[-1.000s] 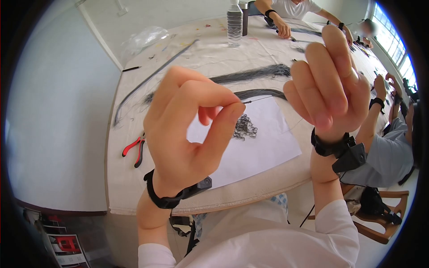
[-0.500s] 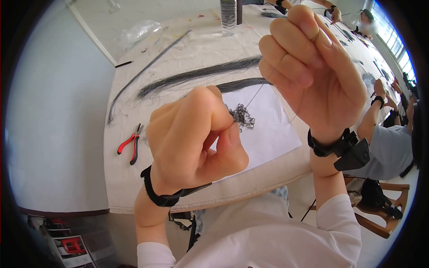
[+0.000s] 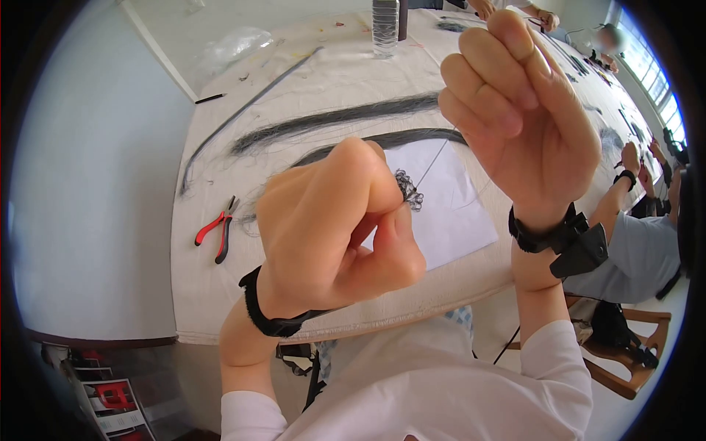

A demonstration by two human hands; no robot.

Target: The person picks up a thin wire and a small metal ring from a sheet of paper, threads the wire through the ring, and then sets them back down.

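My left hand [image 3: 331,228] is closed, thumb and index finger pinching the edge of a small cluster of dark looped strands [image 3: 409,191]. From the cluster, a straight thin stem [image 3: 434,163] slants up and to the right. My right hand [image 3: 518,110] is raised higher, its thumb pressed to the curled index finger; a very fine strand appears to be in this pinch, though it barely shows. Behind the cluster lies a white sheet of paper [image 3: 463,228]. Two bundles of dark hair-like fibre, a long one [image 3: 331,121] and a partly covered one [image 3: 397,138], lie beyond my left hand.
Red-and-black pliers [image 3: 218,229] lie on the cloth-covered table [image 3: 195,294] at left. Farther back are a thin fibre bundle [image 3: 250,110], a black pen [image 3: 211,98], a clear plastic bag [image 3: 239,48] and a water bottle [image 3: 384,29]. Other people's hands [image 3: 631,158] work along the right side.
Both hands and the whole scene sit slightly further right in view. The pinches stay closed. Less of the looped cluster shows beside my left fingers, and its stem shows longer.
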